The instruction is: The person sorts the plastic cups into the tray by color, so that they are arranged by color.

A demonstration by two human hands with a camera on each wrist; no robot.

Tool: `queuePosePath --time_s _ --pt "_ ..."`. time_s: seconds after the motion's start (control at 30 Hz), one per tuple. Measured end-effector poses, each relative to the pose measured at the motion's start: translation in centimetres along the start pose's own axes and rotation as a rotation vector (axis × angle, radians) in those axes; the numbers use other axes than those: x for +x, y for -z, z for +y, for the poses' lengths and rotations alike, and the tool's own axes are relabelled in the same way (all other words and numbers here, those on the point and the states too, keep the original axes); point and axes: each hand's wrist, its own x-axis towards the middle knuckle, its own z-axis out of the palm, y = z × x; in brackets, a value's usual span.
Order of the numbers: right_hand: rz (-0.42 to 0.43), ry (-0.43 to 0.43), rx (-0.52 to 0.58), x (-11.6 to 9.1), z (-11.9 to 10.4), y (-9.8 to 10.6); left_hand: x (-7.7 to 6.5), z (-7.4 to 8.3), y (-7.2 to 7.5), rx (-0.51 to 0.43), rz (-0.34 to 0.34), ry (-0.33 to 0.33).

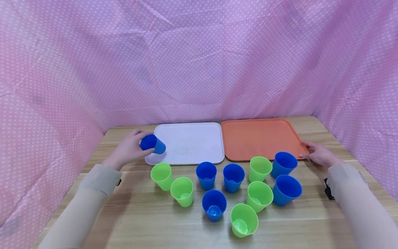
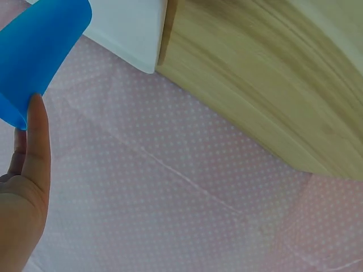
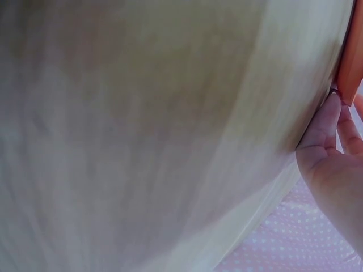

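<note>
My left hand grips a blue cup between thumb and fingers, over the left end of the white tray. The cup is tipped on its side, its mouth toward the palm. In the left wrist view the blue cup hides part of the fingers. At the front right corner of the orange tray, my right hand holds the rim, thumb at the front and fingers along the side. The right wrist view shows the thumb tip against the orange tray's corner.
Several green cups and blue cups stand mouth up on the wooden table, in front of the trays. A blue cup stands close to the right hand. Pink dotted cloth hangs behind and at both sides.
</note>
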Motion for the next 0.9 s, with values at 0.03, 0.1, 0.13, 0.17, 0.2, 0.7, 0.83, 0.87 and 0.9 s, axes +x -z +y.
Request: queuePosePath --time_s 0.03,0.1,0.13,0.17,0.2,0.7,0.83,0.87,0.9 --pt "0.001 0.002 -0.002 0.0 0.0 0.0 0.4 0.1 -0.1 -0.003 -0.008 -0.001" --pt "0.002 0.004 -0.002 0.0 0.0 0.0 1.3 0.1 -0.2 -0.002 -0.028 0.001" --pt "0.004 0.008 -0.003 0.0 0.1 0.0 1.7 0.1 -0.3 0.002 -0.039 0.007" --pt "0.004 0.006 -0.001 0.0 0.1 0.0 2.1 0.1 -0.3 0.013 -0.051 0.014" --pt "0.005 0.007 -0.003 0.0 0.1 0.0 2.4 0.0 -0.3 0.022 -0.065 0.023" --pt "0.007 0.025 0.012 0.0 0.3 0.0 6.8 0.1 -1.1 0.082 -0.175 0.036" --pt "-0.003 0.033 0.022 -0.1 0.5 -0.1 7.4 0.1 -1.3 0.077 -0.214 0.103" --pt "-0.003 0.037 0.026 -0.1 0.5 -0.1 7.6 0.2 -1.3 0.075 -0.220 0.125" --pt "-0.001 0.040 0.033 -0.1 0.4 0.0 7.8 0.2 -1.3 0.074 -0.222 0.137"
